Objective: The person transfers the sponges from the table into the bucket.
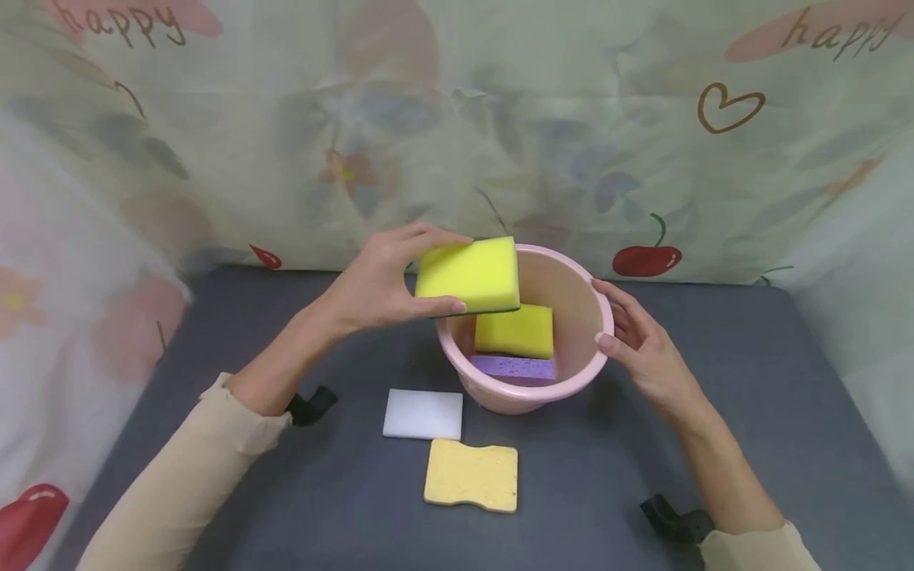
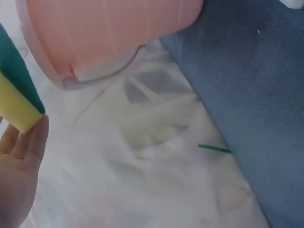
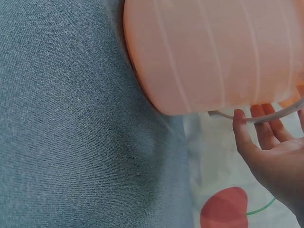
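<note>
We're likely loading: left hand (image 1: 382,277) pinches yellow foam block (image 1: 470,275), right hand (image 1: 646,349) holds round pink plastic bucket (image 1: 503,399) at 3 o'clock; lower next.

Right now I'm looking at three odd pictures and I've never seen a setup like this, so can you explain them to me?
There is no robot here, just a person's two bare hands. The wide picture comes from a camera on the head, looking forward and down. The other two come from cameras on the wrists, so they look turned sideways.

The left hand holds a yellow sponge with a green backing. The right hand holds the rim of a pink bucket. Inside are another yellow sponge and a purple sponge. On the dark table lie a white sponge and a cream sponge.
</note>
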### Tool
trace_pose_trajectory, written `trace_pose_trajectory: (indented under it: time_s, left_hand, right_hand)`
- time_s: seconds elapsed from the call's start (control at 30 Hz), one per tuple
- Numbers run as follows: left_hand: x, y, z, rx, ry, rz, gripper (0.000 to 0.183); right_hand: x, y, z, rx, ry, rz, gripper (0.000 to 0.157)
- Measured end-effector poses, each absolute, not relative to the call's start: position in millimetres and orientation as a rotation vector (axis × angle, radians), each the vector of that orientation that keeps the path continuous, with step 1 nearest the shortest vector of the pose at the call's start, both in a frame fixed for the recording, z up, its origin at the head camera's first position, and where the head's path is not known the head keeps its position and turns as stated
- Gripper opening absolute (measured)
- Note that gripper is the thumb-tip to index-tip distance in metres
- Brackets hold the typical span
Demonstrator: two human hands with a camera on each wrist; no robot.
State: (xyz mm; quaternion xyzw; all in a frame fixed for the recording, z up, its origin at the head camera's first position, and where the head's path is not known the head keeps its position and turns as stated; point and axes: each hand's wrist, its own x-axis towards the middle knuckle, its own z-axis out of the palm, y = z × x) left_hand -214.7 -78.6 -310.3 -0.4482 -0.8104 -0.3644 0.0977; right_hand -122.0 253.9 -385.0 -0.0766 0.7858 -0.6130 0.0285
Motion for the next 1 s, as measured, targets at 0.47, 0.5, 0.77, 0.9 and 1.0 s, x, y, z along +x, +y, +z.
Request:
trace_pose_trajectory:
  time_s: [0.47, 0.5, 0.77, 0.9, 1.0]
  left_hand:
    - [-212.0, -40.7, -308.4, -1.409, -2.530, -0.884, 0.073]
    - [-212.2, -38.3, -308.7, -1.410, -2.542, -0.860, 0.073]
    - [-211.6, -21.6, -314.8, -1.396, -2.633, -0.703, 0.074]
    - [-212.8, -16.9, -317.5, -1.374, -2.656, -0.682, 0.076]
    - [-214.3, -14.6, -319.8, -1.365, -2.664, -0.682, 0.077]
  right_hand:
    - [-121.7, 251.7, -387.5, -0.204, 2.493, -1.827, 0.064]
    - [-121.7, 251.4, -387.4, -0.205, 2.503, -1.818, 0.064]
    - [-121.5, 251.8, -388.0, -0.227, 2.483, -1.835, 0.065]
    - [-121.5, 252.6, -388.6, -0.256, 2.472, -1.860, 0.065]
    - [-121.5, 252.7, -388.8, -0.264, 2.480, -1.859, 0.065]
